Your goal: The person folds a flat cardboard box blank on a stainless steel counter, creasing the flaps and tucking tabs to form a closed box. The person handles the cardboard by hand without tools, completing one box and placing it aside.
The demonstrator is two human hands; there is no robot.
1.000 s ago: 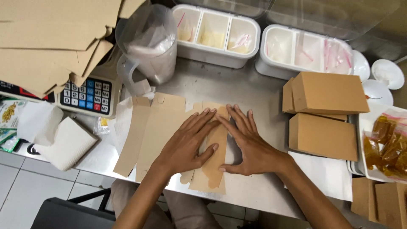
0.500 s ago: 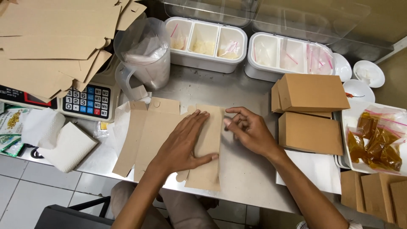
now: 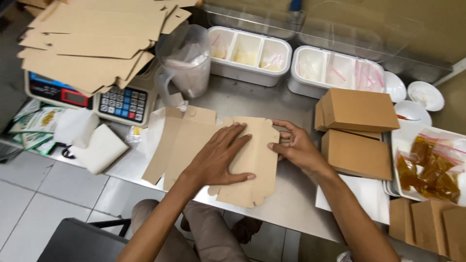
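Hands work a flat brown cardboard box blank [image 3: 252, 165] lying at centre on the steel surface [image 3: 242, 99]. Left hand [image 3: 218, 157] presses it, fingers spread flat. Right hand [image 3: 296, 148], at three o'clock, pinches its edge. Two folded brown cardboard boxes [image 3: 357, 131] sit further right.

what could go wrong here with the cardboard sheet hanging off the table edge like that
The flat cardboard sheet hangs past the front edge of the metal table; only the left hand presses it flat, so it might slide off if that hand lifts. The right hand grips the sheet's right edge, and a hard pull could crease it off its fold line. The stack of flat cardboard rests on the scale and overhangs it, so a bump may tip it.
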